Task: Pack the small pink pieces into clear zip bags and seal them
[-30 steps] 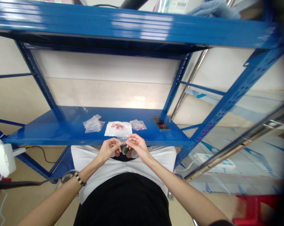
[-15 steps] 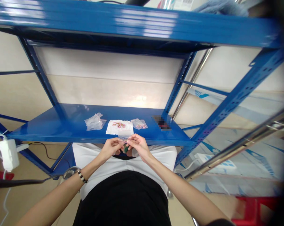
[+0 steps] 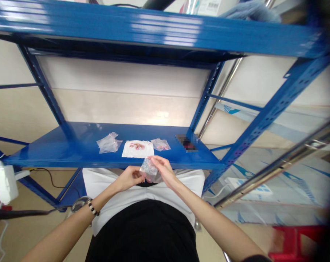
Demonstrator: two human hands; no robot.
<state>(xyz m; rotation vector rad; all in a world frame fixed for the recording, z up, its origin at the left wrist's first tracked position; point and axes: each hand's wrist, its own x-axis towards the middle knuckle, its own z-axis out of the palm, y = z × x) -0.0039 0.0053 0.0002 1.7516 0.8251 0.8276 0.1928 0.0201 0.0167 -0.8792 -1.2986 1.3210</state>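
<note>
Between my two hands, just off the shelf's front edge, is a small clear plastic bag point(image 3: 149, 169). My left hand point(image 3: 130, 177) pinches it low on its left side. At its upper right, the fingers of my right hand point(image 3: 165, 170) are closed on it. What lies inside the bag is too small to make out. Beyond my hands, small pink and gold pieces point(image 3: 137, 146) lie on a white sheet point(image 3: 129, 153). A clear bag with pinkish pieces point(image 3: 161, 145) rests right of the sheet, and a pile of clear bags point(image 3: 109, 143) lies left of it.
The blue shelf point(image 3: 80, 145) runs across in front of me, with an upper shelf beam point(image 3: 113, 23) above. A pixelated dark object point(image 3: 187, 143) lies at its right end. A metal pole point(image 3: 285, 163) slants past on the right, and a white power adapter point(image 3: 6, 183) hangs at the left.
The small bag has been raised and turned, so its face now shows between my hands. My left hand has dropped slightly and my right fingers have straightened.
</note>
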